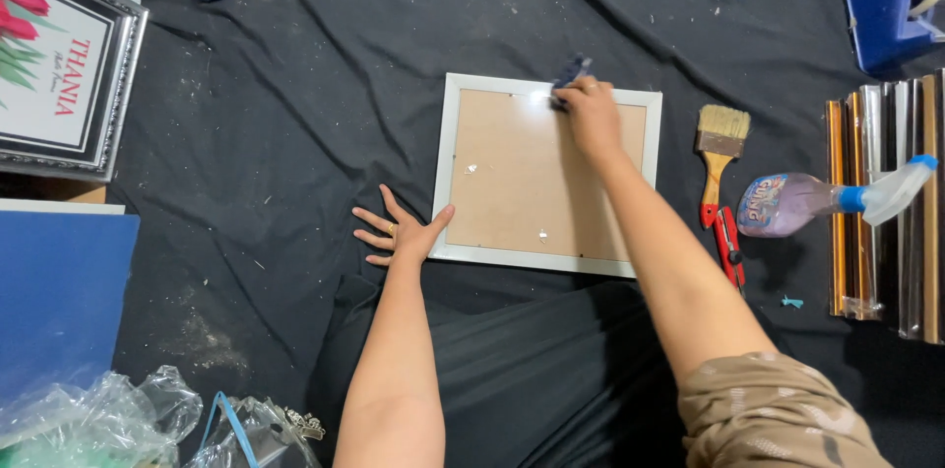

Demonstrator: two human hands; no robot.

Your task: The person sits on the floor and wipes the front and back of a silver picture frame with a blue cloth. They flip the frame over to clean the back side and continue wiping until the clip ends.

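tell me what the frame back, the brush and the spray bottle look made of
Frame: white painted rim, wood or plastic, unclear; tan matte backing looks like fibreboard. Brush: pale bristles, orange handle, probably wood. Spray bottle: translucent plastic with a blue collar.

Single head view, looks steeply down from above the person's lap onto a black cloth [295,84] at arm's reach. Both forearms enter from bottom of frame; white frame [546,173] sits centre. No second view.
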